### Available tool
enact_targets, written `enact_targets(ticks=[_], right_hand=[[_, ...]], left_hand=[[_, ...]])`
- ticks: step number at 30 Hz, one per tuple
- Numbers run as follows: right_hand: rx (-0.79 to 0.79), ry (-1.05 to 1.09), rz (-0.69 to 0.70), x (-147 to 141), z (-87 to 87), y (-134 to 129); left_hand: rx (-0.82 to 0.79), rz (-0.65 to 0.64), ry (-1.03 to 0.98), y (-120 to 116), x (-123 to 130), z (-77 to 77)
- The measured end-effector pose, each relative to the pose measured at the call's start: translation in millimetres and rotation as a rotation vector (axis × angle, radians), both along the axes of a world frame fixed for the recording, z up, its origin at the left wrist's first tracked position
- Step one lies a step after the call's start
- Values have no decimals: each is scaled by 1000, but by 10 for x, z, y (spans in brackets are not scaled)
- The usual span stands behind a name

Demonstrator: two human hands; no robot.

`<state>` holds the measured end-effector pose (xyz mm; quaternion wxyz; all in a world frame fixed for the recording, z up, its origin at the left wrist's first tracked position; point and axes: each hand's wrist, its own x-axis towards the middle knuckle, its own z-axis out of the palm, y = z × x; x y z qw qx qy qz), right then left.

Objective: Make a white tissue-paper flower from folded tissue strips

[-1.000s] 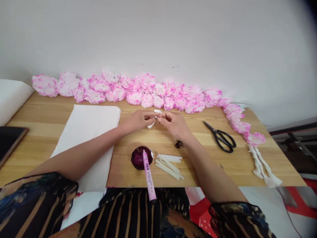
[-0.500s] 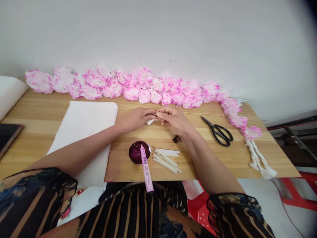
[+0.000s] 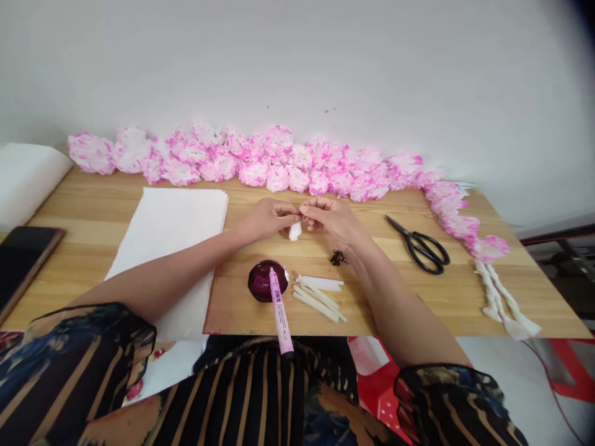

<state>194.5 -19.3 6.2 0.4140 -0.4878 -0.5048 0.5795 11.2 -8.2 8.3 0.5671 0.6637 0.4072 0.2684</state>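
Note:
My left hand (image 3: 275, 217) is closed on a small folded piece of white paper (image 3: 295, 231), whose end sticks out below the fingers. My right hand (image 3: 328, 214) pinches at the same spot, its fingertips against those of the left; what lies between them is too small to make out. Just below my right wrist lies a little heap of dark twist ties or wires (image 3: 338, 257). Nearer me is a dark purple dish (image 3: 260, 282) with a pink marker (image 3: 281, 319) resting across its rim. Several white paper strips or rolls (image 3: 320, 297) lie beside it.
A stack of white paper (image 3: 174, 217) lies at the left, beyond it a phone (image 3: 28, 260) and a white roll (image 3: 30, 183). Pink-and-white paper flowers (image 3: 279, 176) line the wall and bend down the right side. Black scissors (image 3: 421, 248) lie at the right.
The view has shifted slightly, so the table's things sit further right. My hands stay together, and the white paper's end now points downward rather than off to the left.

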Motion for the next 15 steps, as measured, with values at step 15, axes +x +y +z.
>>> enact_targets(ticks=[15], right_hand=[[347, -273, -5, -9, 39, -33]], left_hand=[[-303, 48, -353, 102, -11, -177]])
